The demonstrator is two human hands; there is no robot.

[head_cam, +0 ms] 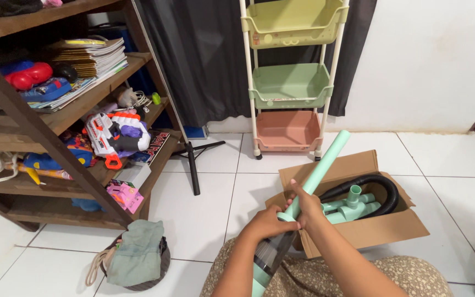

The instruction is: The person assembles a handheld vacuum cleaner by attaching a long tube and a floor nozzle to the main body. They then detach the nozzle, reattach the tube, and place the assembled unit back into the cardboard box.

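We judge the joining step is underway: our left hand (268, 223) and right hand (306, 206) have fingers wrapped around the mint tube (320, 170) seated on the handheld vacuum (270, 256) over our lap, beside the cardboard box (369, 228), so next we'd press it home along its axis.

Both hands, left (268, 223) and right (307, 204), meet at centre, fingers curled closed, forearms angled inward.

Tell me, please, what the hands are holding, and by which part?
Both hands, left and right, grip a mint-green handheld vacuum where its extension tube joins the body.
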